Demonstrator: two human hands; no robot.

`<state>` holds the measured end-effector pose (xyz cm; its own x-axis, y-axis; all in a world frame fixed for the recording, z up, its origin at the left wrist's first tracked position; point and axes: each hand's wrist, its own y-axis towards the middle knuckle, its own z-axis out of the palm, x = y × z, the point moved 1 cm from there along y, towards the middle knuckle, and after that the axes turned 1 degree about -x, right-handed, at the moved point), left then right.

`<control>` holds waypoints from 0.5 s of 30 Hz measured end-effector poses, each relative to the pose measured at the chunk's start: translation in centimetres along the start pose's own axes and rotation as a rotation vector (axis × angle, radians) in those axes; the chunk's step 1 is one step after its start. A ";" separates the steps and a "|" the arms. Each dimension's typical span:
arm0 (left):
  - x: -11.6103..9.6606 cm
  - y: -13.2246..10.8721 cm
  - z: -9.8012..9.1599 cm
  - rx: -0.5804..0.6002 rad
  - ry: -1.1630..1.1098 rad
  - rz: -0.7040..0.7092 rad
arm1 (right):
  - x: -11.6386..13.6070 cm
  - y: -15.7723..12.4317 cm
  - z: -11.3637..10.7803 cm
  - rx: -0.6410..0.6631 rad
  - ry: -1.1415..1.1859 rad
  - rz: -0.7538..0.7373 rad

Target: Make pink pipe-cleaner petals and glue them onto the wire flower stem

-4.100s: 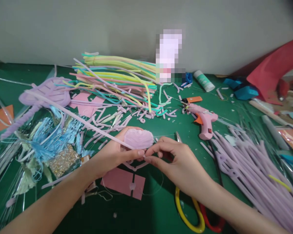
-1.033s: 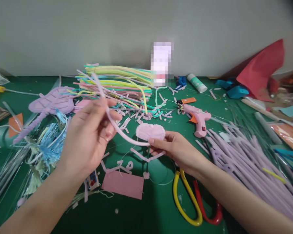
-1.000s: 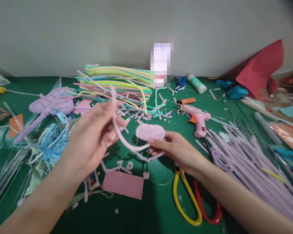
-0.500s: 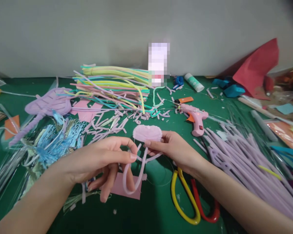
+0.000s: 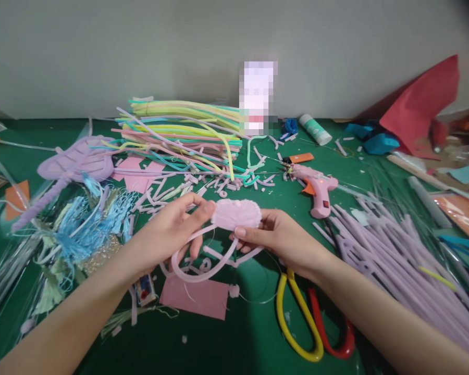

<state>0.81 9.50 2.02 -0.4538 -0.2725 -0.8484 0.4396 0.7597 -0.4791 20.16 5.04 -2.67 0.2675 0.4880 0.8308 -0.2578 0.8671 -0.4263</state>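
Note:
My right hand point(image 5: 271, 232) pinches a pale pink oval piece point(image 5: 236, 214) with a fuzzy edge by its lower right side, thumb on top. The thumb and forefinger of my left hand point(image 5: 180, 224) close on the left edge of that oval, with the other fingers curled below. A soft lilac chenille stem point(image 5: 197, 277) hangs beneath it in a wide loop, one end at the oval's lower left edge and the other under my right thumb. Another short lilac stem point(image 5: 248, 257) sticks out below my right fingers. A pink paper card point(image 5: 197, 298) lies underneath.
A pink glue gun point(image 5: 318, 190) lies right of my hands, near scissors with yellow and red handles point(image 5: 299, 323). Lilac stems point(image 5: 398, 265) are heaped right, coloured stems point(image 5: 180, 138) behind. At left are blue tassels point(image 5: 97, 224) and a lilac leaf-shaped piece point(image 5: 78, 161).
My left hand has moved up and right to the oval's edge, bringing the stem's free end with it. The stem loop has widened and risen. My right hand keeps its grip.

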 end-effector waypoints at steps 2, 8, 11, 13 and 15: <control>0.1 0.1 -0.3 -0.024 -0.113 0.090 | 0.1 -0.1 0.0 0.017 0.017 0.003; 0.8 1.0 -0.9 0.133 -0.035 0.220 | 0.5 -0.2 0.1 0.062 0.071 0.020; 0.8 1.3 -0.6 0.162 0.135 0.322 | 0.5 -0.1 0.1 0.078 0.071 0.024; 0.8 1.4 -0.5 0.078 0.267 0.411 | 0.4 -0.1 0.1 0.090 0.074 0.023; 0.8 1.4 -0.7 -0.036 0.448 0.541 | 0.4 -0.1 0.0 0.104 0.075 0.015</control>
<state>0.48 10.80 0.80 -0.4579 0.4124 -0.7875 0.6710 0.7414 -0.0019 20.26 5.16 -2.34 0.3304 0.5104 0.7940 -0.3561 0.8464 -0.3959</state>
